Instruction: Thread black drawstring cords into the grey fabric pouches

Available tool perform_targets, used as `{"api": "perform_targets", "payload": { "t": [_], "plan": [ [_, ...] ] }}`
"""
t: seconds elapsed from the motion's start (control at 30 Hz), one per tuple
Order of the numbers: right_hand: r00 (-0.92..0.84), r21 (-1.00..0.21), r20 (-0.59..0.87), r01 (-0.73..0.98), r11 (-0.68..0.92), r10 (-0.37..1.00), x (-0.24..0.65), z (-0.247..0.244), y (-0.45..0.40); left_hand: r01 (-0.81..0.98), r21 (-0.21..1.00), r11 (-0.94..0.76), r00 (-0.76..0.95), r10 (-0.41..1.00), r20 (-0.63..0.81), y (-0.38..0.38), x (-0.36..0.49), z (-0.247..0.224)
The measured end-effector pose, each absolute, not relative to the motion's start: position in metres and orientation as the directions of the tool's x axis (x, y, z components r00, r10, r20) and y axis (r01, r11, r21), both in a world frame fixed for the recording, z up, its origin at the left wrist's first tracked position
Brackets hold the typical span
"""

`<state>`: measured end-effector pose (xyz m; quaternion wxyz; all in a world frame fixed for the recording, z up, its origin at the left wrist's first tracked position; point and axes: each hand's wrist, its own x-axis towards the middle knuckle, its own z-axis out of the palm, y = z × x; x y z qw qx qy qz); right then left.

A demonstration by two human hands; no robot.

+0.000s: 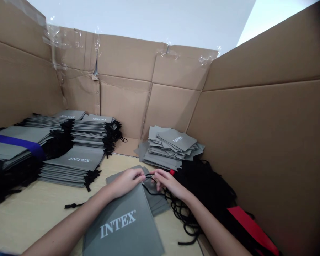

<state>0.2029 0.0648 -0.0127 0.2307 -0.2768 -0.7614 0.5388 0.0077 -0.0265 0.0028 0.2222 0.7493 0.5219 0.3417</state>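
While the left hand (133,179) pinches a black cord (149,175) at the top corner of a gray bag (122,220), the right hand (164,180) pinches the same cord just beside it, fingers curled. The bag, printed INTEX, lies tilted in front of the person, partly over other gray bags (158,202) on the pale table (114,165). Beyond the right hand sits an uneven pile of bags (173,145), with a heap of black cords (208,185) beside it and a red strip (252,227) lying across the cords. To the left stand neat stacks of bags (89,137), one under a blue band (16,140). Cardboard walls (125,57) surround the back and sides.
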Motion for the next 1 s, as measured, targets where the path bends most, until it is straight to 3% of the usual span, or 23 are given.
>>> {"api": "perform_targets", "payload": {
  "t": [0.13,0.63,1.0],
  "plan": [
    [-0.794,-0.946,0.025,0.177,0.271,0.607,0.200,-0.012,0.061,0.629,0.692,-0.355,0.214,0.934,0.285,-0.025,0.007,0.001],
    [-0.734,-0.913,0.081,0.217,0.347,0.674,0.219,0.002,0.082,0.637,0.670,-0.381,0.248,0.925,0.290,-0.022,0.009,-0.004],
    [-0.741,-0.973,0.000,0.156,0.173,0.671,0.211,-0.011,0.078,0.684,0.610,-0.401,0.296,0.916,0.271,-0.023,0.008,-0.006]
  ]
}}
